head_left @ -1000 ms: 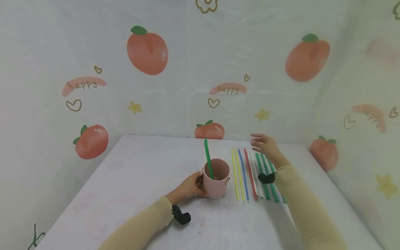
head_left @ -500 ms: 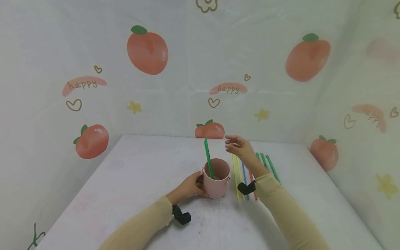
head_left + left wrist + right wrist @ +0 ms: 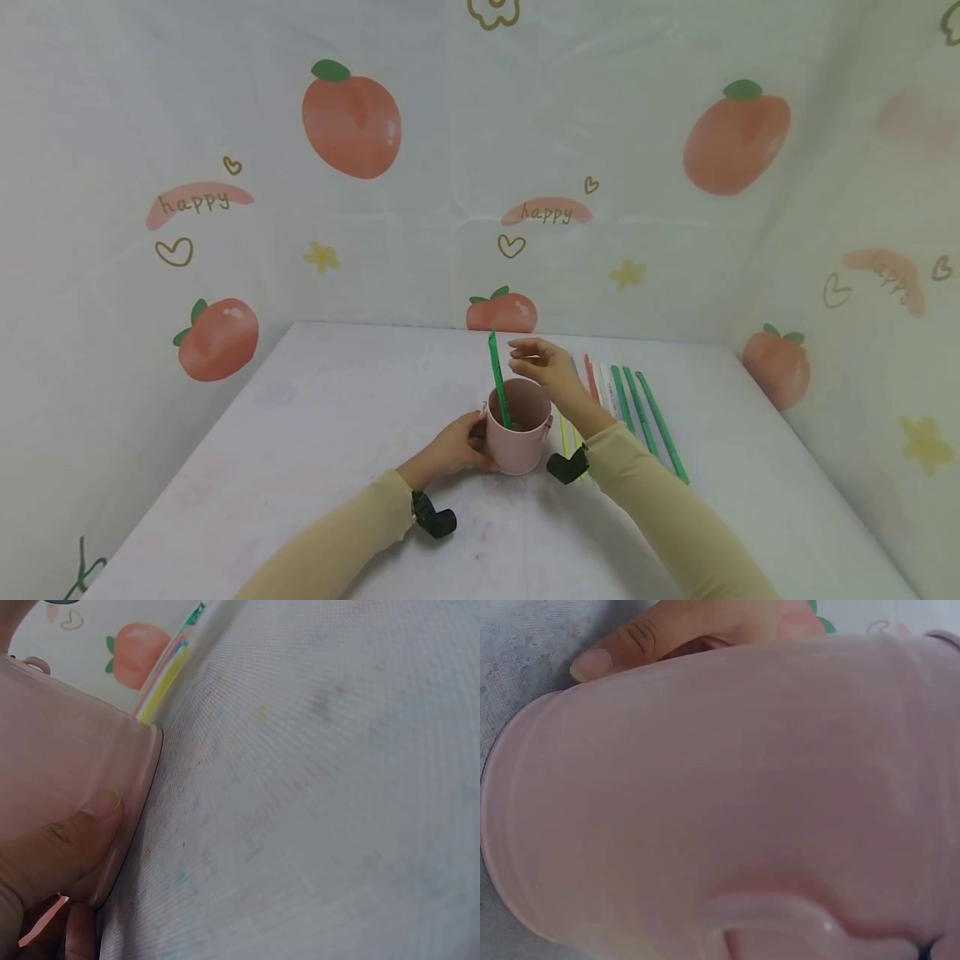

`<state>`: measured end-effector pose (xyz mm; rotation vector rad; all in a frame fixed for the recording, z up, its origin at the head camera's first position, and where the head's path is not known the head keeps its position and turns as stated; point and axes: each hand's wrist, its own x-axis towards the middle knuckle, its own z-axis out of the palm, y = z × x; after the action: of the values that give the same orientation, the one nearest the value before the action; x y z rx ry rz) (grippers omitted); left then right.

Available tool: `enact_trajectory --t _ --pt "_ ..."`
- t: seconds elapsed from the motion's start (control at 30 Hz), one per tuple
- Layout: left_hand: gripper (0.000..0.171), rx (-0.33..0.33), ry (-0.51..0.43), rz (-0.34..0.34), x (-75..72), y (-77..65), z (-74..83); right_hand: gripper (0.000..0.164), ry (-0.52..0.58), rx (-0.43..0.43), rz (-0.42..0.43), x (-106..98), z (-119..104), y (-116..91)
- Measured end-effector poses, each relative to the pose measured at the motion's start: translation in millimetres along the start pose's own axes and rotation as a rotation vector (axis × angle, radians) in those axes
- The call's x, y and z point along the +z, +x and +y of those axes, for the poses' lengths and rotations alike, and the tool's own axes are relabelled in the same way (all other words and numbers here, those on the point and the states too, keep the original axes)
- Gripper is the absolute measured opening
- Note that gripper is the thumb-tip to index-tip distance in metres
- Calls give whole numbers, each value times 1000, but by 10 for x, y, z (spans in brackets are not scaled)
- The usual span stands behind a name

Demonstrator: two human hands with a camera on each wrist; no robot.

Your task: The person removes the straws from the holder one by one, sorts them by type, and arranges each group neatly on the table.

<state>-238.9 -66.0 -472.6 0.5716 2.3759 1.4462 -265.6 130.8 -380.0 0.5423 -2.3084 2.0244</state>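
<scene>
A pink cup (image 3: pixel 514 454) stands upright on the table with one green straw (image 3: pixel 496 367) leaning in it, its pointed tip well above the rim. My left hand (image 3: pixel 450 446) grips the cup's left side low down; in the left wrist view the thumb (image 3: pixel 71 840) lies along the wall near the base. Over the cup's right rim hovers my right hand (image 3: pixel 546 367), its loosely bent fingers pointing left at the straw, apart from it and holding nothing visible. The pink cup (image 3: pixel 705 787) fills most of the right wrist view.
Right of the cup lie several straws side by side: green straws (image 3: pixel 663 429), white ones (image 3: pixel 609 392), a red one (image 3: pixel 591 377) and yellow ones (image 3: pixel 565 435), partly hidden by my right arm. A white curtain (image 3: pixel 420 250) printed with fruit stands behind the table.
My right hand has moved left from above the row of straws to beside the green straw, lowering a little. The left hand and the cup have stayed put.
</scene>
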Motion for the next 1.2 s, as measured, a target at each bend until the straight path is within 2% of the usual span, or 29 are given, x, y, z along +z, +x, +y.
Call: enact_trajectory --t 0.63,1.2 --pt "83 11 4 -3 -10 -3 -9 36 -194 98 -93 64 -13 88" --pt "81 47 -23 -12 -8 20 -59 34 -263 98 -126 91 -3 91"
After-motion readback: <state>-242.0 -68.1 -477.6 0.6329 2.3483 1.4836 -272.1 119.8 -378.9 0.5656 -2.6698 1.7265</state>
